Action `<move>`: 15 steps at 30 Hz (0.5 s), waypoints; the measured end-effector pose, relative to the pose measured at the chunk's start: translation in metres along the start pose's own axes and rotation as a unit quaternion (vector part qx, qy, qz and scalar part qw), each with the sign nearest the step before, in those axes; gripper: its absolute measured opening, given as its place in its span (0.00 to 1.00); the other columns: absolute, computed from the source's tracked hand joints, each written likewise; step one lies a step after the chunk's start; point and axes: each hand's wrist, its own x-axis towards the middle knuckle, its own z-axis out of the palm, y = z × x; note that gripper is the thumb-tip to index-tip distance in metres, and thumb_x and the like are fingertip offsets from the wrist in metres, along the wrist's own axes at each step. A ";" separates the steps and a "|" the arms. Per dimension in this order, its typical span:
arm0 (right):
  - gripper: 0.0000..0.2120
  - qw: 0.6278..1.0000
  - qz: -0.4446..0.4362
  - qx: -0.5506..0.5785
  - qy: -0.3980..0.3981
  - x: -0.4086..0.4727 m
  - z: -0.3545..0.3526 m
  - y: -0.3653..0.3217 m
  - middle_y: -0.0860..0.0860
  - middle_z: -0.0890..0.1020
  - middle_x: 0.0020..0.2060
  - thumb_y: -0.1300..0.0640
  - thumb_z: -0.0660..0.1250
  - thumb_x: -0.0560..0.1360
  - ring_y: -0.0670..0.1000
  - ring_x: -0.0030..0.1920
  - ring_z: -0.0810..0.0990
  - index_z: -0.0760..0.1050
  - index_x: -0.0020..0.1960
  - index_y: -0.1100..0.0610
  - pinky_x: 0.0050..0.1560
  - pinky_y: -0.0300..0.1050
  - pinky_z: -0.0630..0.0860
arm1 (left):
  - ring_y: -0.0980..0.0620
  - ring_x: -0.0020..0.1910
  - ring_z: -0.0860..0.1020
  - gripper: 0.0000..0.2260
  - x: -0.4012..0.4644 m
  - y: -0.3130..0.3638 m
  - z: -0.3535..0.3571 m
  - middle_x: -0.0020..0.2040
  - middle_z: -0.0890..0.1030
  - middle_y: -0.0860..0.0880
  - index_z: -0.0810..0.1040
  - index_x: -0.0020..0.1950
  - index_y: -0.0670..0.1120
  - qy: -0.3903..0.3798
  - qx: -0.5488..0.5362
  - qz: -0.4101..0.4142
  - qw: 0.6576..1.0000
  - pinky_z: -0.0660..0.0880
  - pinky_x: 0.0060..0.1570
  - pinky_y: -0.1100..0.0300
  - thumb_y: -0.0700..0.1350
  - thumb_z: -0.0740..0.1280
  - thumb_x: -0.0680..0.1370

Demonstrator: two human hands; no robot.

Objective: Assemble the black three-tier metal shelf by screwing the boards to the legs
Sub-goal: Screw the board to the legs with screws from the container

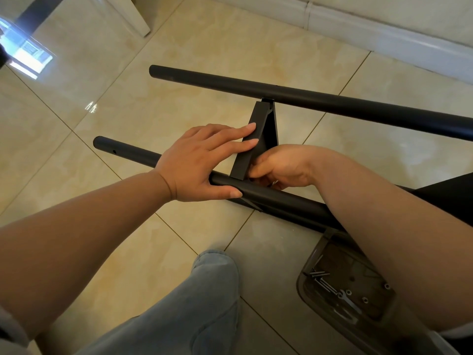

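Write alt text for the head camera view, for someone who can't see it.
Left hand presses a black board and near leg together while the right hand works at their joint; a second leg lies beyond on the tiled floor.

We see a glossy beige tiled floor with thin dark grout lines. A white moulded skirting board runs along the top right. A white furniture leg stands top left. Bright window light reflects at far left.

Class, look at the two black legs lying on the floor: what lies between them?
In the head view, a black shelf board on edge spans from the far leg to the near leg; otherwise tile floor.
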 end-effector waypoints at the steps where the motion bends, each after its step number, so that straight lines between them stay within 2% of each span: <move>1: 0.05 1.000 0.005 -0.005 0.004 0.000 0.000 0.000 0.52 0.80 0.41 0.59 0.62 0.77 0.49 0.42 0.78 0.77 0.47 0.56 0.43 0.42 0.74 | 0.45 0.67 0.68 0.34 0.000 0.000 0.000 0.76 0.59 0.52 0.59 0.74 0.53 0.001 0.000 0.001 1.000 0.67 0.62 0.47 0.72 0.49 0.74; 7: 0.05 1.000 -0.008 0.017 -0.025 -0.001 -0.001 0.000 0.51 0.81 0.42 0.61 0.62 0.77 0.49 0.44 0.80 0.77 0.46 0.55 0.44 0.42 0.74 | 0.45 0.67 0.68 0.35 0.000 0.001 0.000 0.75 0.59 0.52 0.58 0.74 0.53 0.000 0.003 -0.001 1.000 0.67 0.62 0.47 0.72 0.49 0.74; 15: 0.06 1.000 0.003 0.015 -0.022 -0.002 0.000 0.001 0.51 0.81 0.41 0.59 0.62 0.77 0.49 0.43 0.80 0.77 0.50 0.56 0.44 0.43 0.75 | 0.45 0.67 0.68 0.35 0.000 0.001 0.000 0.76 0.59 0.52 0.58 0.74 0.53 -0.005 0.005 -0.002 1.000 0.66 0.62 0.47 0.72 0.48 0.74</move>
